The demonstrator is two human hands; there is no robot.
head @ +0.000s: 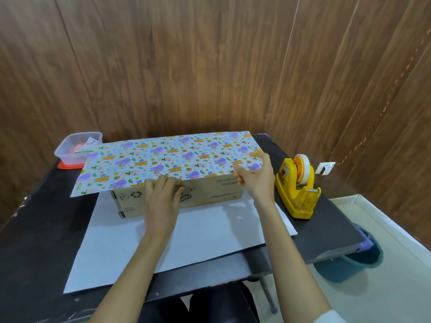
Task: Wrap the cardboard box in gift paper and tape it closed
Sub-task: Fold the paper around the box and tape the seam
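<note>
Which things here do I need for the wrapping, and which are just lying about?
Needed: brown cardboard box; cartoon-printed gift paper draped over it, gripped by left hand and right hand; yellow tape dispenser.
Lying about: clear plastic tub on a red lid; teal bucket, partly under the black table.

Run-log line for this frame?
phase: gift paper laid over cardboard box top | left hand: grips paper's near edge | right hand: pinches same edge | tape dispenser: untouched, right of box
</note>
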